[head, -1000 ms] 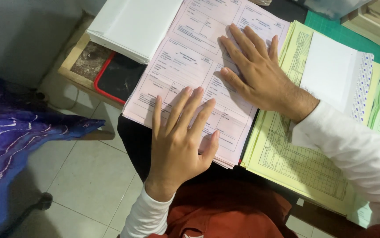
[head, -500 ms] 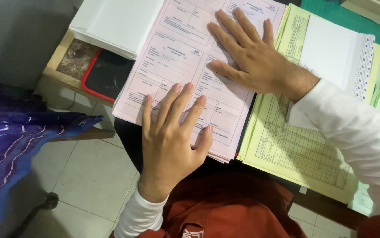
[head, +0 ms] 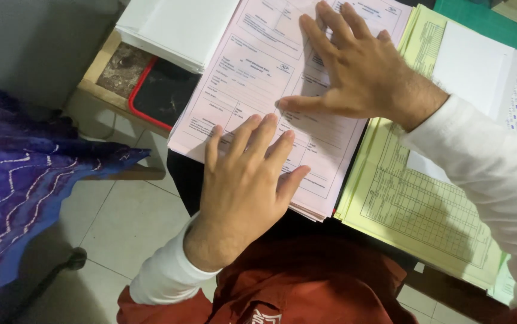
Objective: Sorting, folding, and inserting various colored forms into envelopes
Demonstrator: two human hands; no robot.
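Note:
A stack of pink printed forms [head: 252,90] lies on the desk, its near corner hanging over the edge. My left hand [head: 243,186] rests flat on the lower part of the stack, fingers spread. My right hand [head: 357,75] lies flat on the upper part, fingers spread, thumb pointing left. Both arms wear white sleeves. Neither hand grips anything.
A white paper stack [head: 174,27] lies left of the pink forms. Yellow printed sheets [head: 414,204] and a white sheet [head: 471,69] lie to the right. A dark red-rimmed tablet [head: 162,93] sits on a wooden ledge. Blue patterned cloth [head: 24,180] hangs at left over a tiled floor.
Both hands have slid a little leftward over the pink forms; the view has shifted with them. The right thumb now stretches farther left.

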